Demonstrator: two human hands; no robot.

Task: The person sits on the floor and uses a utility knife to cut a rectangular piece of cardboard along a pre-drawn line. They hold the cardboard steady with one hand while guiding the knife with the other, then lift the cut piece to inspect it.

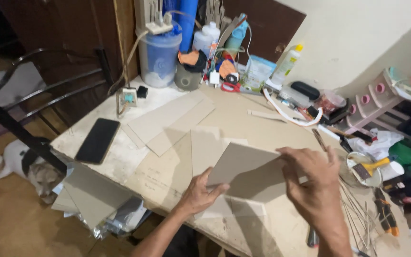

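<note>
Fingers (215, 189) of the left hand (200, 192) pinch the lower left corner of a grey cardboard sheet (243, 166), thumb on top. The right hand (312, 183) meets the sheet's right edge at 3 o'clock, fingers curled over it; the grip looks closed on the board, though the back of the hand hides the contact. Held at two opposite points, the sheet hangs tilted just above the table (120, 157), clear of the cardboard offcuts (174, 121) lying flat at 11 o'clock.

Containers: a clear plastic tub (159, 57) stands at 11 o'clock on the far edge, with pale contents that cannot be identified. A small round bowl (360, 171) at 3 o'clock holds a yellow-handled brush (369, 167). A squeeze bottle with a yellow cap (286, 64) stands at 1 o'clock.

Other items: a black phone (97, 140) lies face up at 9 o'clock; thin sticks (357, 214) lie at 4 o'clock. A dog (24, 169) rests on the floor at 8 o'clock.
</note>
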